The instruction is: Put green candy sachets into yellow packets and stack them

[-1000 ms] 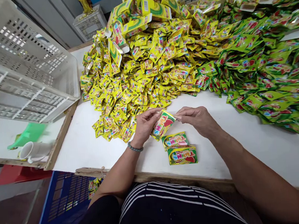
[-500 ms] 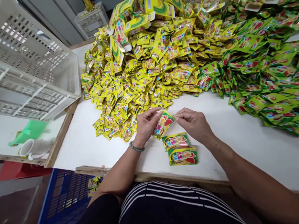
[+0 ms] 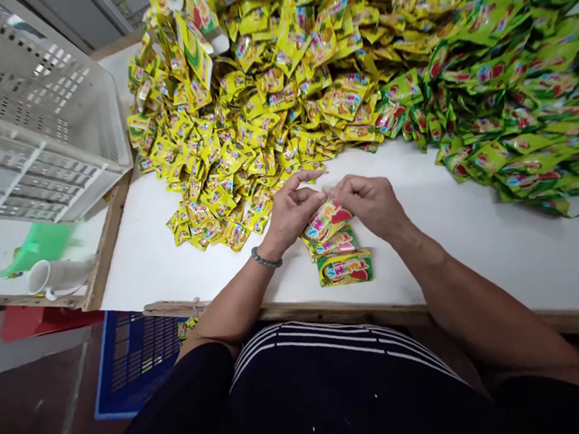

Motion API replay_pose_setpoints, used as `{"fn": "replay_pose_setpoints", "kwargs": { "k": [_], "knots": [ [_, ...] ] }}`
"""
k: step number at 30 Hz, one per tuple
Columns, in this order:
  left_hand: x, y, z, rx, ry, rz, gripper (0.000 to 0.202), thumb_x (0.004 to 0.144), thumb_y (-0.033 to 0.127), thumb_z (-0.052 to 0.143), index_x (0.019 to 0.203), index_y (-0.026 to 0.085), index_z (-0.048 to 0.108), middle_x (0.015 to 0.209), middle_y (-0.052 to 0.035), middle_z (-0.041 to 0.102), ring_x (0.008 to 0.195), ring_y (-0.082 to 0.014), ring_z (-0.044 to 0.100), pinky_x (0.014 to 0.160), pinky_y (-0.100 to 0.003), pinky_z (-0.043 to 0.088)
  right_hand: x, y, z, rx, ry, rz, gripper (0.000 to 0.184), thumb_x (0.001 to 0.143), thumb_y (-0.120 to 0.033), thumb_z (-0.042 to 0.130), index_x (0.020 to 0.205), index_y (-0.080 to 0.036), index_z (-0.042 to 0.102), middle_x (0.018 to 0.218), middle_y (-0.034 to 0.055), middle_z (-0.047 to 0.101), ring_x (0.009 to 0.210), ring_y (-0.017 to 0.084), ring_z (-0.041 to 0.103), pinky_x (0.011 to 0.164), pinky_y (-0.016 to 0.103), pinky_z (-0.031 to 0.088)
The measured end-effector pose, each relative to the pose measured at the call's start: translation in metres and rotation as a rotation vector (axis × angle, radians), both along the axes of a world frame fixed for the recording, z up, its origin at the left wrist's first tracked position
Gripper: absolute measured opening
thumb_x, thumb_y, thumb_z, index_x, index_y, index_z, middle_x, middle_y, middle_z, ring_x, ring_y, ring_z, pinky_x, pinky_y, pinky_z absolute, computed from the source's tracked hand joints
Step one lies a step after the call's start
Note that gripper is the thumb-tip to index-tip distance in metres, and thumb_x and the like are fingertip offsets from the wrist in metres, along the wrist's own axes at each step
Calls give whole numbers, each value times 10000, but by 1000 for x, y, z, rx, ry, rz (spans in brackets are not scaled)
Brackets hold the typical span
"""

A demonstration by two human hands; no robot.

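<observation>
One printed box [image 3: 328,223], tilted, over the tabletop [image 3: 472,249], its upper end pinched in the fingertips of my left hand [image 3: 293,211] and my right hand [image 3: 373,205]. Two matching boxes [image 3: 345,269], lying just nearer me. One heap, yellow sachets [image 3: 257,129], beyond. One heap, green sachets [image 3: 506,106], right. One white crate [image 3: 104,118], left.
</observation>
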State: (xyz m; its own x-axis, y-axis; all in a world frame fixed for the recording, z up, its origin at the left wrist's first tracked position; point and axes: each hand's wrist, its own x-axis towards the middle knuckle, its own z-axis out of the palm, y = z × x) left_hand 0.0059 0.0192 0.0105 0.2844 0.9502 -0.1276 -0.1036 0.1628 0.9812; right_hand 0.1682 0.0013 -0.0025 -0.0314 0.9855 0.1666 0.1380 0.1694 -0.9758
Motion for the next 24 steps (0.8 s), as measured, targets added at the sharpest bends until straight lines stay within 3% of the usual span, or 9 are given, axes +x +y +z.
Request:
{"fn": "replay_pose_setpoints", "kwargs": {
  "k": [3,7,10,12,14,16,20,22,24],
  "knots": [
    [4,-7,5,34,140,-54,451,788,432,738,1131,191,573,624,42,594,474,-82,504,470,-214,397,14,10,-6,42,-25,-209,474,842,-608,592,581,-213,574,603,-2,575,618,141,526,639,310,445],
    [4,-30,11,185,534,-415,431,874,453,616,1199,178,551,783,-28,663,678,-143,599,615,-272,480,33,23,-15,76,-24,-443,453,867,-568,572,603,-205,629,595,2,602,601,142,540,632,309,453],
    [5,-45,13,398,976,-608,748,744,537,729,1343,158,491,1187,-153,629,1115,-289,567,895,-405,489,36,25,-15,88,-86,-464,413,880,-498,577,606,-195,637,575,-2,590,583,137,526,617,304,435],
    [8,-51,15,441,1178,-701,947,687,579,761,1436,132,392,1308,-195,554,1218,-339,499,975,-442,447,34,23,-12,98,-188,-445,385,887,-464,574,609,-203,628,565,-4,580,571,139,512,605,303,411],
    [12,-57,19,436,1273,-775,955,709,591,734,1436,88,374,1256,-205,575,1157,-329,533,954,-423,448,31,18,-10,114,-287,-419,371,886,-445,575,596,-216,603,564,0,576,556,142,498,596,308,388],
    [16,-65,24,458,1330,-818,838,717,587,723,1325,66,476,1157,-193,609,1065,-311,566,890,-390,457,30,15,-9,142,-352,-394,365,881,-432,576,583,-222,581,566,7,575,545,147,489,594,313,372],
    [17,-83,33,549,1333,-913,594,716,564,722,1093,133,564,1094,-145,617,965,-278,588,777,-349,457,26,12,-10,216,-416,-348,375,874,-441,554,573,-217,563,588,22,592,543,154,480,574,308,345],
    [12,-88,39,563,1328,-921,547,744,557,696,1085,160,538,1054,-110,635,902,-257,606,757,-355,460,23,12,-11,252,-429,-298,394,882,-455,534,574,-211,563,615,32,615,552,154,491,568,299,341],
    [5,-90,44,584,1387,-839,482,783,531,651,1073,168,522,1023,-96,643,888,-256,614,773,-374,464,20,12,-13,277,-423,-282,412,894,-471,517,580,-208,561,632,33,628,560,151,503,579,291,349]
  ]
}}
